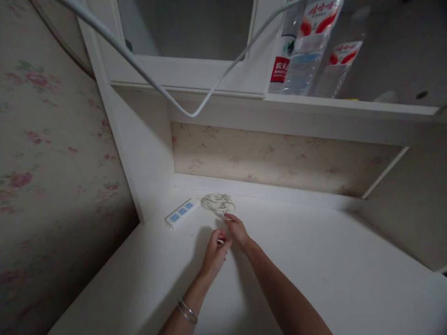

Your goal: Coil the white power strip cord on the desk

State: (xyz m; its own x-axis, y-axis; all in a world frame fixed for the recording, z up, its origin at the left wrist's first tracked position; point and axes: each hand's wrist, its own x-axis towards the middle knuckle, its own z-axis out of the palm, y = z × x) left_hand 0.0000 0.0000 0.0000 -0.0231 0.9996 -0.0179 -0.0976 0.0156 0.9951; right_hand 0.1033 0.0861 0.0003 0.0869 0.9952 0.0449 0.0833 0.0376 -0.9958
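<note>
A white power strip (181, 213) with blue socket faces lies on the white desktop, tilted toward the back. Its white cord (217, 202) is gathered in loose loops at the strip's right end. My right hand (237, 229) is at the near edge of these loops, its bent fingertips closed on the cord. Just left of it and closer to me, my left hand (215, 251) is held with the fingers curled into a pinch. A small pale bit shows between those fingers, too small to identify. Two silver bangles (187, 311) circle my left wrist.
Overhead, a thick white cable (192, 114) hangs in a V before the cabinet. Plastic water bottles (309, 56) stand on the upper right shelf (349, 105). A white side panel (139, 153) bounds the desk at left, beside flowered wallpaper (45, 139).
</note>
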